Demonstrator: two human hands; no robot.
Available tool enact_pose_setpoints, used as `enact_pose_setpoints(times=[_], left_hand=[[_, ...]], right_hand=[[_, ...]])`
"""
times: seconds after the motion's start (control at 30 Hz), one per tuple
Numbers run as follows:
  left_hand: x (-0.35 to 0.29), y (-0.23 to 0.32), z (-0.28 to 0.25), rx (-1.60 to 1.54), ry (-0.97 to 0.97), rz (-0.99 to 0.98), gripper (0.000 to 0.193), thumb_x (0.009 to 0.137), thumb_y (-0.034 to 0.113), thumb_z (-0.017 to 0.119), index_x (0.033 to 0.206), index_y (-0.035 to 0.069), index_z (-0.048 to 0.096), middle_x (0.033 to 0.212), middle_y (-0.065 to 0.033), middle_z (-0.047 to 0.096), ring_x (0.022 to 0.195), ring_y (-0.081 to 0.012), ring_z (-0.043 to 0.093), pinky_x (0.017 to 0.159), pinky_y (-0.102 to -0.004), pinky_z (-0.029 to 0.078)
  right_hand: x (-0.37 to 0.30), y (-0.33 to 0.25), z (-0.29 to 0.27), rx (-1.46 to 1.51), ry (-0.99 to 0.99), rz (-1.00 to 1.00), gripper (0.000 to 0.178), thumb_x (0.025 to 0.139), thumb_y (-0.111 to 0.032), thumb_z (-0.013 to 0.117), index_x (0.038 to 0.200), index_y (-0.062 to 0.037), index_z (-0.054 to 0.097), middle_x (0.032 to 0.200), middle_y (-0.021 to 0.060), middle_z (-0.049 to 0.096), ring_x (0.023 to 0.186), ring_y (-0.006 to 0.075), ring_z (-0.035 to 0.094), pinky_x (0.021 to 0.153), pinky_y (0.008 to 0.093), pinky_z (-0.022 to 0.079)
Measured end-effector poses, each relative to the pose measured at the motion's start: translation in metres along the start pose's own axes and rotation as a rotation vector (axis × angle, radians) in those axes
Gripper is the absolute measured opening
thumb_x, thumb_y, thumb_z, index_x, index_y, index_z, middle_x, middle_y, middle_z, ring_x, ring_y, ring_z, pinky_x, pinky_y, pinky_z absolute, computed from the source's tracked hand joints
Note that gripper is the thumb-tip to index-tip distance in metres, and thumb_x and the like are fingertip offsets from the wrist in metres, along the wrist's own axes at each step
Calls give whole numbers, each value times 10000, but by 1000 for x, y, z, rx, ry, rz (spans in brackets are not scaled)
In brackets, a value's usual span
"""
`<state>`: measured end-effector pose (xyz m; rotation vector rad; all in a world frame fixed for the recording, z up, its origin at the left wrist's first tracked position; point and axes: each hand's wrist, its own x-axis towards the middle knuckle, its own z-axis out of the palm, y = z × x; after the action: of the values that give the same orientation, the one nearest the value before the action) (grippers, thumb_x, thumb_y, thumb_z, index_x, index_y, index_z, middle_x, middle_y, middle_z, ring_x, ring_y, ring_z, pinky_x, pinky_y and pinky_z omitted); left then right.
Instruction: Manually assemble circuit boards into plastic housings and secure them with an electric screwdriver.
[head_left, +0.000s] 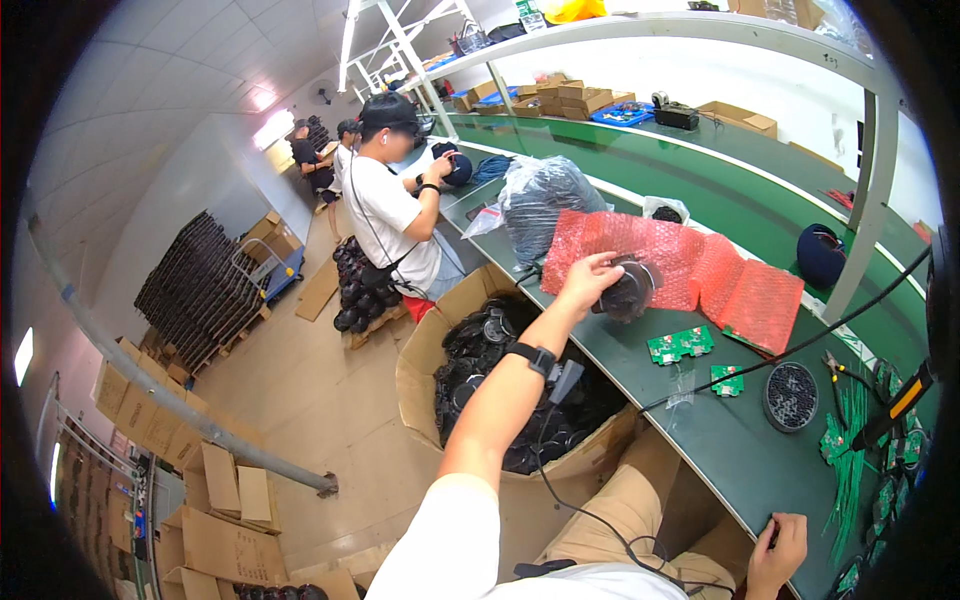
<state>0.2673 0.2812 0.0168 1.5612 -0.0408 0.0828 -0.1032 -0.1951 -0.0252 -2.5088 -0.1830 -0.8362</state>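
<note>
While the person sits at the green workbench (700,420), the L hand (588,280) is stretched out fwd and grasps a round black part (628,290), fingers curled over its top edge. Part sits at the near edge of the red bubble wrap sheets (690,265), touching or just above them; cannot tell which. R hand (778,545) rests at the bench's near edge, fingers bent; whether it holds anything, cannot tell. Black wrist strap (530,357) on L forearm, w/ a black cable (580,500) running down to the lap.

Below the L arm: open cardboard box (425,350) full of similar black round parts. On bench, near the wrap: two green circuit boards (680,345), a round black tray (791,396), pliers (838,372), green wire bundle (850,450). Clear bag of dark parts (545,205) behind the wrap. Another person in white shirt (385,205) sits further along the bench, well apart.
</note>
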Motion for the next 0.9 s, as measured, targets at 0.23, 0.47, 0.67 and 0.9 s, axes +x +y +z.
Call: enact_pose_setpoints(times=[0.23, 0.47, 0.67, 0.9], left_hand=[[-21, -36, 39, 806, 85, 282, 598, 816, 89, 879, 1392, 78, 718, 1185, -231, 778, 1124, -384, 744, 1015, -453, 578], [-25, -50, 34, 944, 160, 388, 474, 900, 47, 674, 1371, 0, 659, 1289, -257, 717, 1238, -432, 667, 1092, -507, 523], [-42, -35, 24, 919, 248, 456, 420, 957, 27, 625, 1375, -9, 613, 1195, -311, 643, 1180, -475, 618, 1052, -546, 497], [-146, 21, 99, 45, -194, 116, 493, 1040, -60, 587, 1521, 34, 537, 1282, -134, 693, 1183, -165, 672, 1025, -319, 543]], right_hand=[[-4, 2, 2, -8, -24, 49, 169, 851, 94, 684, 995, 9, 660, 946, 168, 635, 800, 380, 645, 685, 450, 515], [3, -4, -1, -47, -13, 44, 188, 807, 44, 747, 971, -37, 704, 930, 143, 680, 814, 360, 692, 690, 445, 550], [6, -7, 0, -37, 10, 59, 184, 801, 39, 767, 946, -55, 704, 908, 120, 685, 793, 338, 698, 672, 431, 554], [18, -13, -9, 78, -105, 227, 153, 818, 35, 786, 936, -33, 716, 875, 112, 674, 736, 272, 682, 637, 366, 535]])
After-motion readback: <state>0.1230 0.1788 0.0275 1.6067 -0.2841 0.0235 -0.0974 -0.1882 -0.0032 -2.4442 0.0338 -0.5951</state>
